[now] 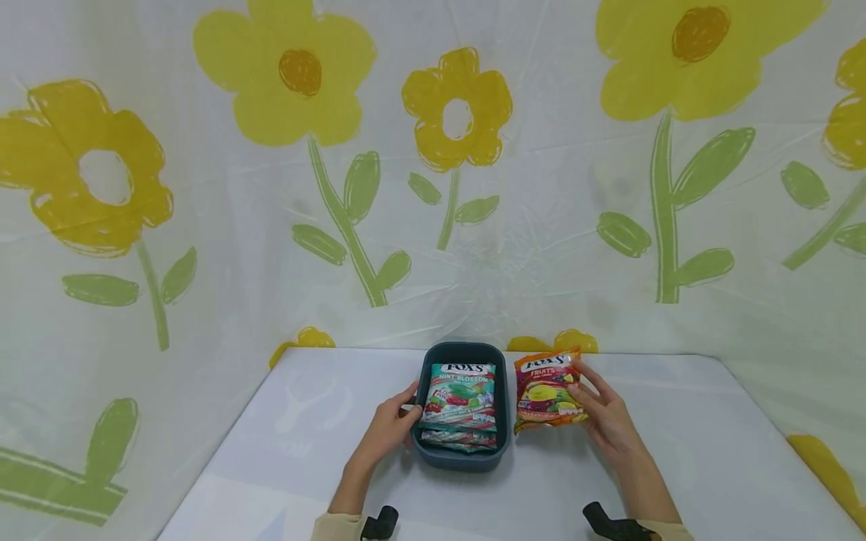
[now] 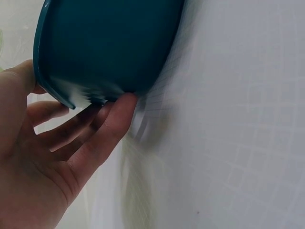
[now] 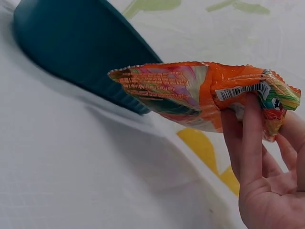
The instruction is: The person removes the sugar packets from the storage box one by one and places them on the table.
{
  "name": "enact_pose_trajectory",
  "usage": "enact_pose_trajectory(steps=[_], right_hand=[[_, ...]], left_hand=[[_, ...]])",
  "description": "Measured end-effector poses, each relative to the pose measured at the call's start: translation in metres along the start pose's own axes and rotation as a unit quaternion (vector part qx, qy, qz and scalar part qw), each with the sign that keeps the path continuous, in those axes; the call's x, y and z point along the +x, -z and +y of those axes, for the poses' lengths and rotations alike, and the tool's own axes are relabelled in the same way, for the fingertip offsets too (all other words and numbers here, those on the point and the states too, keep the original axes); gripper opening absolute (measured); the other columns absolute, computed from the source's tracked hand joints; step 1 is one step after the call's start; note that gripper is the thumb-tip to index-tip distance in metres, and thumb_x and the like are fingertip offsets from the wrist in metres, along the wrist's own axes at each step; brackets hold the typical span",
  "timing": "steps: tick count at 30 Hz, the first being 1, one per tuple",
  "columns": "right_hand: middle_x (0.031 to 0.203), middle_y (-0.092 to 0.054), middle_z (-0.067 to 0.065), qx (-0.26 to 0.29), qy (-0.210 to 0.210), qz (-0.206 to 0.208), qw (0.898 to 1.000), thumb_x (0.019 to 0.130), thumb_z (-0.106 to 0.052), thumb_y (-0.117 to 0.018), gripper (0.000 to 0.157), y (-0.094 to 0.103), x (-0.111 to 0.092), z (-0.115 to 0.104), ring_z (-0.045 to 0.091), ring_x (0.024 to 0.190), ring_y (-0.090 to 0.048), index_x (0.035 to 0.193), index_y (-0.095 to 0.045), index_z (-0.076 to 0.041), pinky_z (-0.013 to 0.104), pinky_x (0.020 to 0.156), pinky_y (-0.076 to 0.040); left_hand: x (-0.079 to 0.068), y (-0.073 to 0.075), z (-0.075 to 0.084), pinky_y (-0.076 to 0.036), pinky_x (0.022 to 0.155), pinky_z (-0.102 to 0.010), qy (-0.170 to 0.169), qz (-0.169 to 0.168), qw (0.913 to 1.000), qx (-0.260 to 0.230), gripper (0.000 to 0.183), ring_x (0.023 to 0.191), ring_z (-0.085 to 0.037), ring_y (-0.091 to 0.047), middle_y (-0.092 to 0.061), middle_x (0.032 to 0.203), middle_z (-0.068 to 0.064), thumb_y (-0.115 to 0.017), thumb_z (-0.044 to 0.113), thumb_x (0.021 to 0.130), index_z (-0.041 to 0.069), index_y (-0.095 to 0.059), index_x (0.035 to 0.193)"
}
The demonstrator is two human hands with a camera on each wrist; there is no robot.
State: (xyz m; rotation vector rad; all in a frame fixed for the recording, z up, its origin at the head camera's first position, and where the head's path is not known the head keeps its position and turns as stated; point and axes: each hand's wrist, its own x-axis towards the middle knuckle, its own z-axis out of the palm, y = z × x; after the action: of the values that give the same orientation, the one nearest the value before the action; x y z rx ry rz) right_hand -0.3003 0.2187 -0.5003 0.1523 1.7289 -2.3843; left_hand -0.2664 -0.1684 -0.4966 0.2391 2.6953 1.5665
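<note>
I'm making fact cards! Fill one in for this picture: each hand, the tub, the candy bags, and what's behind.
Left hand: the left hand grips the side of the tub
Right hand: the right hand holds the orange-and-red candy bag
Tub: dark blue-green, open on top, on the white table
Inside tub: a green candy bag, with another packet partly showing
Outside tub: the orange-and-red bag, beside it
Behind: a pale cloth with yellow flowers
</note>
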Motion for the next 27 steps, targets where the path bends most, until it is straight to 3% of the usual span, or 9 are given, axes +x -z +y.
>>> enact_pose_trajectory(steps=[8, 15, 27], right_hand=[[0.136, -0.047, -0.008, -0.006, 0.007, -0.007, 1.000, 0.093, -0.029, -0.066, 0.066, -0.001, 0.006, 0.006, 0.003, 0.110, -0.062, 0.151, -0.035, -0.036, 0.021, 0.093, -0.054], [0.128, -0.052, -0.012, -0.003, 0.010, -0.007, 1.000, 0.093, -0.029, -0.066, 0.066, 0.000, 0.009, 0.007, 0.004, 0.106, -0.064, 0.151, -0.036, -0.035, 0.023, 0.090, -0.056], [0.140, -0.044, -0.003, -0.018, 0.004, 0.000, 1.000, 0.094, -0.034, -0.064, 0.065, -0.005, 0.015, 0.013, 0.004, 0.105, -0.063, 0.152, -0.035, -0.033, 0.021, 0.090, -0.056]], left_hand=[[0.000, -0.001, 0.002, -0.056, 0.052, -0.028, -0.005, 0.002, 1.0000, -0.001, 0.055, 0.077, -0.015, -0.059, -0.061, 0.125, -0.021, -0.053, 0.019, 0.098, 0.008, -0.039, 0.150], [-0.001, -0.001, 0.002, -0.057, 0.052, -0.033, -0.005, 0.000, 1.0000, 0.006, 0.055, 0.071, -0.015, -0.057, -0.060, 0.127, -0.021, -0.053, 0.021, 0.098, 0.009, -0.039, 0.150], [-0.002, 0.000, 0.001, -0.056, 0.050, -0.029, -0.008, 0.001, 1.0000, 0.006, 0.056, 0.075, -0.014, -0.060, -0.061, 0.124, -0.022, -0.053, 0.018, 0.097, 0.007, -0.039, 0.150]])
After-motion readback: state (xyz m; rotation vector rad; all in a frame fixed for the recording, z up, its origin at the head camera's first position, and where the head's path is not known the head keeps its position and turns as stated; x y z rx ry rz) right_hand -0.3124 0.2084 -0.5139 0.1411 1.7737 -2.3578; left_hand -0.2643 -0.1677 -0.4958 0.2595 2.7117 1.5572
